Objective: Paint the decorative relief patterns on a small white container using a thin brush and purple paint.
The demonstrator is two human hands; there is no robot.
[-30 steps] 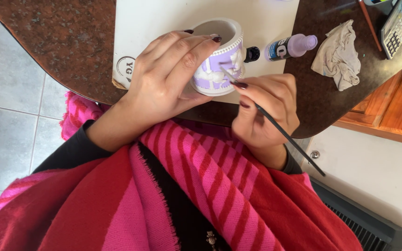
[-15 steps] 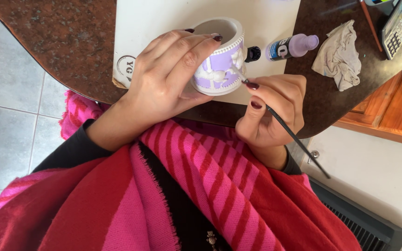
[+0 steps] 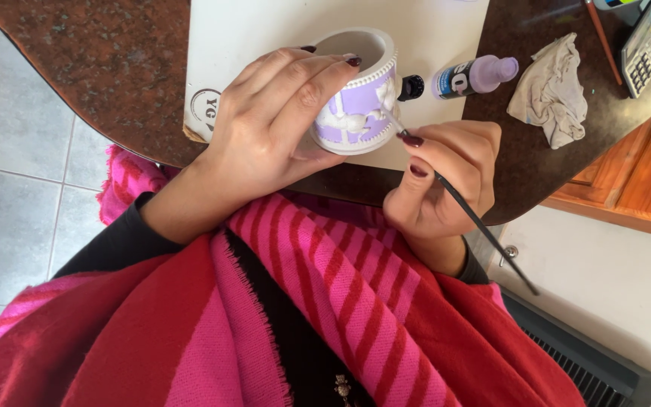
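While the pot is held: the left hand (image 3: 265, 128) wraps a small white and lilac pot (image 3: 356, 98) from the side, fingers curled round its wall, one fingertip on the beaded rim.
Pot: tilted with its open mouth facing up the frame, above the near edge of the desk (image 3: 99, 68), over a white sheet (image 3: 265, 30); raised white relief shows on its lilac band.
Right hand: the right hand (image 3: 442, 185) pinches a thin dark brush (image 3: 484, 230), fingers narrow and closed on the handle.
Brush: its tip touches the lilac side of the pot just beside the relief; the handle slants down to the right, past the desk edge.
Bottle: a lilac paint bottle (image 3: 472, 75) lies on its side near the pot, its black cap (image 3: 411, 87) just beside it.
Rag: a crumpled pale rag (image 3: 551, 98) sits to the right of the bottle.
Lap: a red and pink striped shawl (image 3: 325, 316) fills the foreground.
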